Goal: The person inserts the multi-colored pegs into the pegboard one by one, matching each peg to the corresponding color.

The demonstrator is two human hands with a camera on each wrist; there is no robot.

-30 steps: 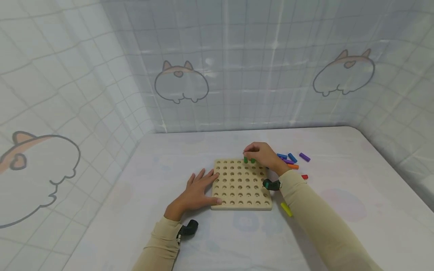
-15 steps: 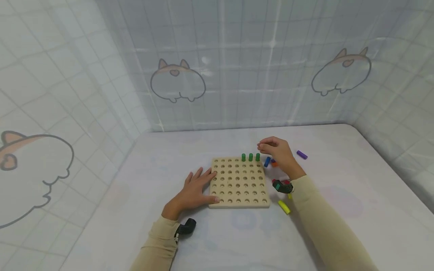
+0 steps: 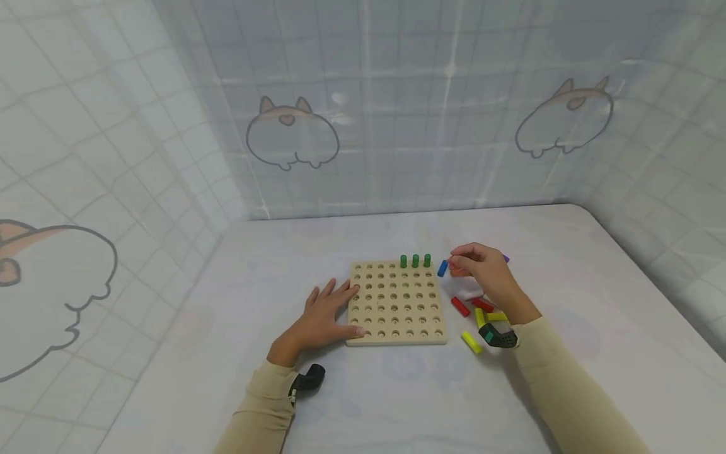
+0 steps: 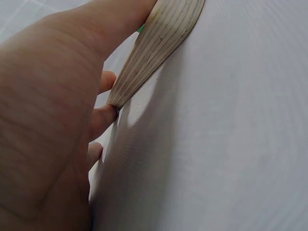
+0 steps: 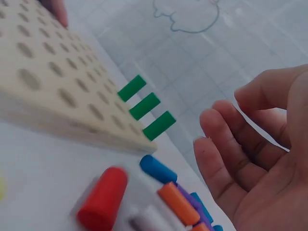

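Here, a wooden pegboard [image 3: 396,303] lies flat at the centre of a white-covered bench [image 3: 595,353], its grid of round holes almost all unfilled. Three green pegs [image 3: 415,260] stand upright side by side in the far row, toward the board's right corner. Just off that corner a blue peg [image 3: 442,268] lies on the cloth, with an orange peg [image 5: 178,203] next to it. The right hand [image 3: 482,271] hovers over these loose pegs, fingers loosely curved and spread, palm bare in the wrist view, gripping nothing. Nearer the person, to the right of the board, lie two red pegs [image 3: 460,306] and yellow pegs [image 3: 471,342]; a purple peg [image 3: 505,258] shows past the right hand. The left hand [image 3: 323,315] rests flat on the bench at the board's left edge, fingers straight, fingertips touching the board's side and top. Both arms wear beige sleeves. A pale checked sheet [image 3: 397,113] printed with cartoon animals hangs behind the bench.
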